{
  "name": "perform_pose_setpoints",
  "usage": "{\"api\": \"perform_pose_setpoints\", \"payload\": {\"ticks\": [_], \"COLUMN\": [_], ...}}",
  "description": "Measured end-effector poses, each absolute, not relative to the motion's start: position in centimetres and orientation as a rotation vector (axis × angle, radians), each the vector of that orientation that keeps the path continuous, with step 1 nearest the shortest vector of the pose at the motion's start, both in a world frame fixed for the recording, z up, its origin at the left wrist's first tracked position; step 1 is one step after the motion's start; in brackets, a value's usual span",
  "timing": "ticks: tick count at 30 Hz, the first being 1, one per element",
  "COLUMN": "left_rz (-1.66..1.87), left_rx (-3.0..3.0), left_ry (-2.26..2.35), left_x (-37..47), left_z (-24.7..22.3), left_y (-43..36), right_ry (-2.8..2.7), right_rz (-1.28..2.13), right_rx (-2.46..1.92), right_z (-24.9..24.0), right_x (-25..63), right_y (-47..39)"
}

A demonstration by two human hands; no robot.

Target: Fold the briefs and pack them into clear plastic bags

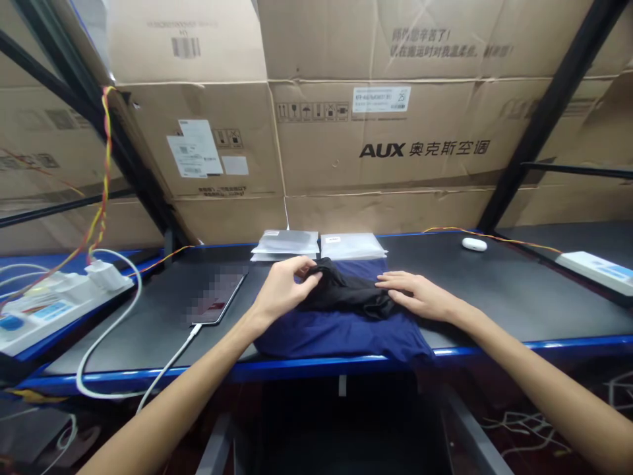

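Observation:
A bunched piece of black cloth (346, 292) lies across a dark blue cloth (341, 336) at the middle of the tabletop. My left hand (287, 284) pinches the black cloth at its upper left end, between thumb and fingers. At the other end, my right hand (415, 294) rests with fingers stretched out and their tips on the black cloth. The blue cloth spreads under both hands and hangs slightly over the front edge. Just behind it are two stacks of clear plastic bags, a left stack (285, 244) and a right stack (352, 247).
A phone (220, 300) with a white charging cable (171, 361) lies on the left. Power strips stand at the left (59, 307) and right (598, 270). A white earbud case (474, 245) sits at the back right. Cardboard (386, 171) walls the back.

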State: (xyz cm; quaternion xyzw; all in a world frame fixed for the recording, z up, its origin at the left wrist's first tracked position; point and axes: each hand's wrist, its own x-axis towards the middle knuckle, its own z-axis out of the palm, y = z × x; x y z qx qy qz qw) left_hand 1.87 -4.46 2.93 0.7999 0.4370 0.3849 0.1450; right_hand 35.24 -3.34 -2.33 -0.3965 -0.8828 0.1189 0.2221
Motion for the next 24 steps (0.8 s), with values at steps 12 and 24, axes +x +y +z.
{"api": "perform_pose_setpoints", "payload": {"ticks": [12,24], "left_rz": [0.505,0.568], "left_rx": [2.444,2.657], "left_ry": [1.955,1.308], "left_x": [-6.4,-4.7], "left_z": [3.1,3.9], "left_y": [-4.5,-2.6], "right_ry": [-2.411,-2.298], "right_rz": [0.307,0.45], "right_rx": [-1.095,-1.164], "right_z": [-1.9,-1.3], "right_x": [35.0,34.5], "right_y": [-3.3,-4.1]}}
